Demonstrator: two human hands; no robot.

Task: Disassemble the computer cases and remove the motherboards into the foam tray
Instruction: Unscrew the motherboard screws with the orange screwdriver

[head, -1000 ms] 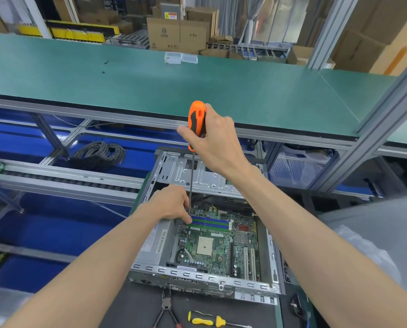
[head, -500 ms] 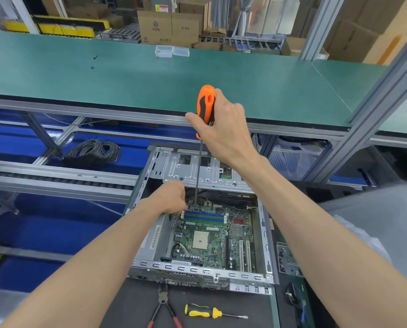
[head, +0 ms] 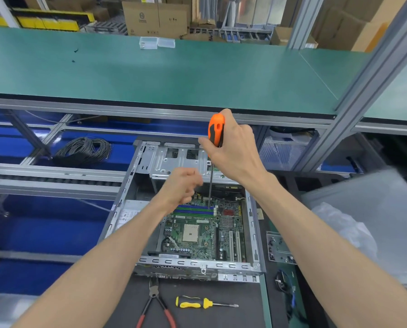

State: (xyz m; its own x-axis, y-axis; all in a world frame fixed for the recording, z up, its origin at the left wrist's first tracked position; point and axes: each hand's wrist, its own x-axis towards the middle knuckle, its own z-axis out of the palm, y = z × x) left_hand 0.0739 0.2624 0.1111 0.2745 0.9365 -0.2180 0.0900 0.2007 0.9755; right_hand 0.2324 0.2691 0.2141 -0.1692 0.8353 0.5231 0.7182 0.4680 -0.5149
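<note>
An open grey computer case lies on the dark mat in front of me, with the green motherboard inside it. My right hand grips the orange-handled screwdriver upright. Its long shaft reaches down to the board's far edge beside the blue memory slots. My left hand hovers just left of the shaft above the board, blurred, with its fingers curled. Whether it holds anything small is hidden.
Red-handled pliers and a yellow screwdriver lie on the mat in front of the case. A small parts tray and clear plastic bags sit at the right. A green shelf overhangs the far side, and a cable coil lies at the left.
My left hand lifted off the board, away from the screwdriver tip, and curled up. The right hand and screwdriver shifted slightly right along the board's far edge.
</note>
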